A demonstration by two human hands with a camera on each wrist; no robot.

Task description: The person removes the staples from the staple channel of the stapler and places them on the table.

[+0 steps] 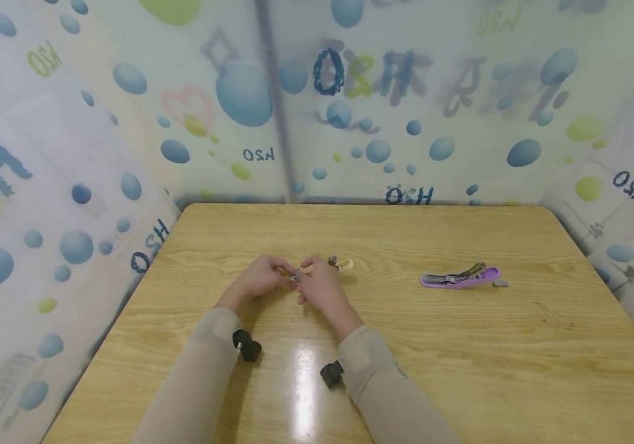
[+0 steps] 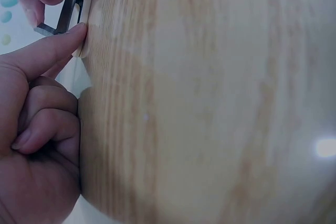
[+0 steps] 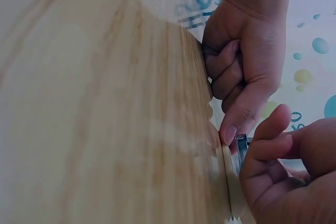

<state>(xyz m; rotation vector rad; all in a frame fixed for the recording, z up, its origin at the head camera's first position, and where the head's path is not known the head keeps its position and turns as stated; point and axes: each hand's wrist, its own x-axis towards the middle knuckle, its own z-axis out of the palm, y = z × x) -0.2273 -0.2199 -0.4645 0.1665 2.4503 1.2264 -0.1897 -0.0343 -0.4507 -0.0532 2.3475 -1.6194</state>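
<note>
A cream stapler (image 1: 346, 266) lies on the table, opened up, its far end showing beyond the right hand in the head view. My left hand (image 1: 261, 276) rests at its near left end, thumb and index finger pinching that end, the other fingers curled under. Over the same end, my right hand (image 1: 321, 287) works with bent fingers at the metal part (image 2: 65, 14), gripping the stapler there. The right wrist view shows the cream base (image 3: 227, 161) flat along the tabletop between both hands. Much of the stapler's middle is hidden by the right hand.
To the right lies a purple stapler (image 1: 458, 285), opened, with its metal arm raised. A small grey strip of staples (image 1: 500, 283) sits beside its right end. The wooden table (image 1: 517, 345) is bounded by patterned curtains at the back and both sides.
</note>
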